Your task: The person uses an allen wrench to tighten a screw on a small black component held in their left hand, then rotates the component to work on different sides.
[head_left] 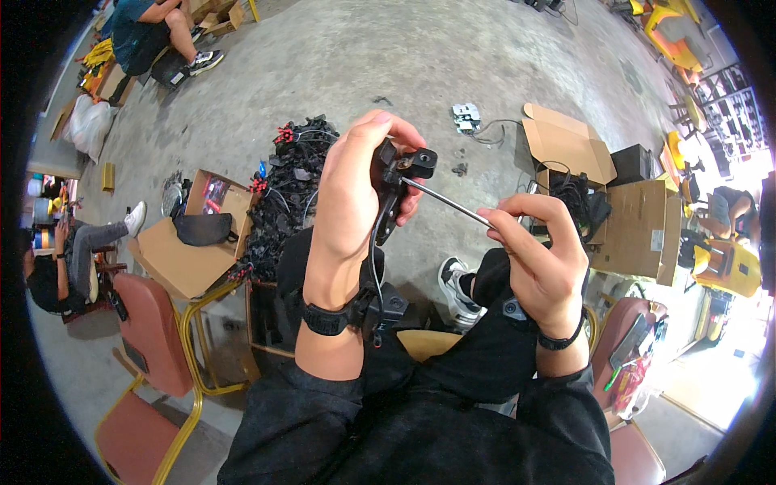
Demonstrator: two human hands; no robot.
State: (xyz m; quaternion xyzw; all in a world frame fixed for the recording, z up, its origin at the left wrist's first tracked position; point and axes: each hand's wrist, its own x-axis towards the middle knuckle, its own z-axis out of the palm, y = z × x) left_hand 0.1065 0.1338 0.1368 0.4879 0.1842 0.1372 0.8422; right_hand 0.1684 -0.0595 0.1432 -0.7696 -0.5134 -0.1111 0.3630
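Observation:
My left hand point(353, 182) is wrapped round a black plastic device point(390, 192) with a clamp-like block point(421, 163) at its upper right. A thin black cable point(373, 250) runs from it down toward my left wrist. In my right hand point(546, 259) is a screwdriver point(444, 200), pinched between thumb and fingers. Its metal shaft slants up and left, and the tip meets the device just below the block. My fingers and palm hide the handle. Black straps circle both wrists, and the left one point(327, 319) carries a small black mount.
A large heap of black parts point(291, 186) lies beyond my left arm, near an open cardboard box point(182, 255). Another box point(634, 226) with black cables point(570, 198) stands at right. Brown chairs point(149, 323) flank me. Seated people point(153, 32) are at the left.

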